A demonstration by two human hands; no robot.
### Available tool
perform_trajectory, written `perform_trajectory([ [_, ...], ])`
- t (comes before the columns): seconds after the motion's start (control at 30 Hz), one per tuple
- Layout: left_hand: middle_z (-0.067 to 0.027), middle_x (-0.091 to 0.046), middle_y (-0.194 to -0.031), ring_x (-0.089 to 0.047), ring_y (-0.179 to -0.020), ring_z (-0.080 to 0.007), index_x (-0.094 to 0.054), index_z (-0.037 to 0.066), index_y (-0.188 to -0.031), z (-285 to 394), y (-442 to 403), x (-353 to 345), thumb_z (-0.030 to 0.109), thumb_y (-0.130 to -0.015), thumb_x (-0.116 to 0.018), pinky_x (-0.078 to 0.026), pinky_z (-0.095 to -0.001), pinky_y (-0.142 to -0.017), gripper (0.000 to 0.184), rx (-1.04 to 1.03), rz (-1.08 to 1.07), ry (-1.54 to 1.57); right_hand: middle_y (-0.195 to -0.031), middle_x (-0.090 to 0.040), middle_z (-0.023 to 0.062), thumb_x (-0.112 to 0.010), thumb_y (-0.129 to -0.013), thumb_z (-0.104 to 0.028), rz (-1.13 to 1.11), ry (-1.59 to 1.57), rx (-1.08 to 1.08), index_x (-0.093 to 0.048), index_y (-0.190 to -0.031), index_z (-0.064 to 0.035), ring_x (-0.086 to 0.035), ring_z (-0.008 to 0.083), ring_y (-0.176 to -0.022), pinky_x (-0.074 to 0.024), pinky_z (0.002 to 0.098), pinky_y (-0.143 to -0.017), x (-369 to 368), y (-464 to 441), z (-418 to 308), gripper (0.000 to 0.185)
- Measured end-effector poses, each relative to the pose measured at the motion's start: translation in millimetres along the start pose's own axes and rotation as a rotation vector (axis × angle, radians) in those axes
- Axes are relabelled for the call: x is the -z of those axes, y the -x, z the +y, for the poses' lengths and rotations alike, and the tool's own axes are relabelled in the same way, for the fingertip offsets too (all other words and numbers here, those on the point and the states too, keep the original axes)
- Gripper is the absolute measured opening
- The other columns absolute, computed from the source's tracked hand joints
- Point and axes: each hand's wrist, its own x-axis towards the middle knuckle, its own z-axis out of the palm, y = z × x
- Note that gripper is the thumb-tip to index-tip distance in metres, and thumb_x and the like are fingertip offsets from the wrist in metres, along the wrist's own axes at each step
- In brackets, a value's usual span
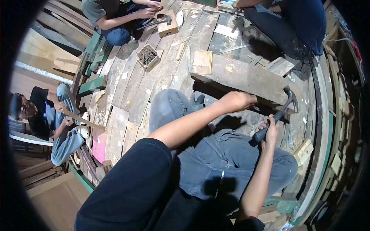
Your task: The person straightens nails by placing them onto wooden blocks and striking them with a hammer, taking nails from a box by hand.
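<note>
My right hand (271,131) grips the dark handle of a claw hammer (284,106), its metal head tilted up and away from me above the right end of a low wooden bench (250,79). Closed into a fist, my left hand (236,101) is beside the near edge of that bench. Whatever its fingers hold, if anything, is hidden. On the bench top lie a small pale wooden block (202,61) and a round wood piece (230,68). My legs are folded on the floor around the near side.
A basket of nails (147,57) stands on the plank floor (131,90). One co-worker (115,21) sits by a wooden box (167,26) with a hammer; another (296,23) is at upper right. A third (42,111) holds a wooden strip (83,119) near a pink sheet (99,147).
</note>
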Motion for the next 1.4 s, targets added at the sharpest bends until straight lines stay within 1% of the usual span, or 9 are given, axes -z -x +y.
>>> perform_trajectory([
  [0.07, -0.0168, -0.067, -0.090, -0.068, -0.079, -0.0329, -0.056, 0.006, -0.116, -29.7, 4.0, -17.1, 0.010, -0.088, -0.064, -0.053, -0.0416, -0.073, 0.029, 0.245, 0.386, 0.317, -0.076, -0.046, 0.0042, -0.059, -0.098, -0.017, -0.007, -0.025, -0.003, -0.046, -0.112, -0.0055, -0.048, 0.0134, -0.058, -0.0434, 0.0288, -0.049, 3.9, -3.0, 4.1, 0.023],
  [0.13, -0.0134, -0.069, -0.092, -0.067, -0.079, -0.0187, -0.056, 0.001, -0.117, -38.3, 11.2, -25.1, 0.003, -0.091, -0.060, -0.055, -0.0323, -0.073, 0.026, 0.543, 0.386, 0.775, -0.075, -0.046, 0.0035, -0.060, -0.098, -0.018, 0.017, -0.014, -0.042, -0.048, -0.111, -0.0062, -0.047, 0.0128, -0.058, -0.0432, 0.0285, -0.049, 4.2, -4.2, 4.2, 0.021],
  [0.3, -0.0174, -0.069, -0.090, -0.069, -0.068, -0.0207, -0.053, -0.004, -0.119, -20.3, 19.3, -31.4, 0.009, -0.100, -0.056, -0.060, -0.0309, -0.059, 0.024, 0.720, 0.518, 1.492, -0.074, -0.047, 0.0021, -0.061, -0.097, -0.019, 0.006, 0.028, -0.023, -0.050, -0.108, -0.0088, -0.047, 0.0114, -0.057, -0.0425, 0.0283, -0.049, 3.3, -1.5, 3.7, 0.018],
  [0.53, -0.0008, -0.053, -0.060, -0.049, -0.054, -0.0107, -0.058, 0.006, -0.074, -26.1, 21.8, -59.6, 0.037, -0.104, -0.052, -0.039, -0.0293, -0.050, 0.044, 0.765, 0.397, 0.931, -0.073, -0.046, 0.0044, -0.054, -0.098, -0.014, 0.009, 0.060, 0.001, -0.043, -0.112, -0.0066, -0.047, 0.0134, -0.054, -0.0431, 0.0307, -0.047, -2.3, 1.5, 2.1, 0.019],
  [0.73, 0.0004, -0.053, -0.064, -0.049, -0.055, -0.0097, -0.061, 0.007, -0.087, -19.4, 16.1, -57.3, 0.030, -0.105, -0.044, -0.041, -0.0270, -0.050, 0.033, 0.686, 0.296, 1.231, -0.071, -0.047, 0.0048, -0.055, -0.103, -0.024, 0.064, 0.102, 0.088, -0.042, -0.096, -0.0074, -0.046, 0.0146, -0.050, -0.0406, 0.0316, -0.042, -11.7, 13.3, -12.2, 0.023],
  [1.0, -0.0039, -0.063, -0.075, -0.051, -0.055, -0.0098, -0.063, 0.005, -0.094, -23.6, 13.3, -52.8, 0.030, -0.105, -0.048, -0.044, -0.0282, -0.048, 0.031, 0.707, 0.281, 1.084, -0.079, -0.051, 0.0042, -0.049, -0.106, -0.020, 0.014, 0.401, 0.595, -0.040, -0.127, -0.0029, -0.042, 0.0052, -0.047, -0.0367, 0.0223, -0.038, -34.5, 67.7, -48.2, 0.028],
  [1.13, -0.0009, -0.057, -0.070, -0.050, -0.065, -0.0102, -0.062, 0.005, -0.080, 3.2, 12.5, 0.2, 0.037, -0.104, -0.050, -0.042, -0.0293, -0.056, 0.043, 0.665, 0.235, 0.972, -0.090, -0.061, 0.0077, -0.056, -0.103, -0.023, 0.135, 0.801, 0.968, -0.053, -0.120, 0.0006, -0.061, 0.0206, -0.078, -0.0499, 0.0333, -0.073, -28.2, 33.3, -24.5, 0.029],
  [1.17, -0.0006, -0.050, -0.067, -0.045, -0.066, -0.0104, -0.058, 0.001, -0.077, 1.9, 10.3, 8.1, 0.039, -0.104, -0.051, -0.040, -0.0298, -0.062, 0.047, 0.564, 0.302, 0.872, -0.097, -0.065, 0.0114, -0.059, -0.101, -0.025, 0.180, 0.786, 0.814, -0.058, -0.116, 0.0012, -0.062, 0.0263, -0.094, -0.0468, 0.0371, -0.087, -21.5, 29.2, -16.9, 0.030],
  [1.4, 0.0039, -0.046, -0.065, -0.043, -0.062, -0.0062, -0.056, 0.006, -0.076, 8.1, 13.6, 78.5, 0.041, -0.102, -0.053, -0.037, -0.0259, -0.056, 0.044, 0.412, 0.485, 1.127, -0.119, -0.062, 0.0235, -0.064, -0.096, -0.029, 0.267, 1.194, 0.564, -0.056, -0.128, 0.0022, -0.060, 0.0386, -0.111, -0.0438, 0.0431, -0.099, 28.7, -11.2, 14.9, 0.045],
])
